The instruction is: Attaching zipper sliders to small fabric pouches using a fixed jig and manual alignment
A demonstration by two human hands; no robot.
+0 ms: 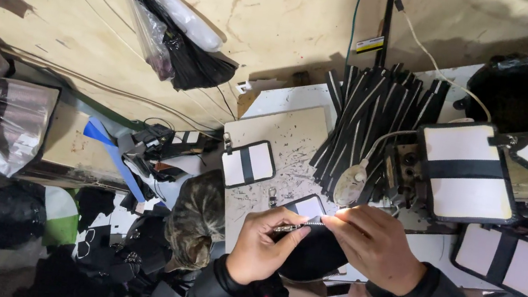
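My left hand (265,244) and my right hand (373,242) meet over a small black pouch (315,252) with a white panel. Both pinch its zipper edge between thumb and fingers, near a metal zipper pull. Black cuffs cover both wrists. A small lamp (348,187) lights the spot from just above the hands. A finished white pouch with a black stripe (247,163) lies on the scratched work board (294,139) ahead of my left hand.
A fan of black strips (372,113) lies behind the lamp. Several larger white-and-black pouches (468,172) are stacked to the right. A tabby cat (198,219) sits left of the board. Bags, scraps and clutter fill the left side.
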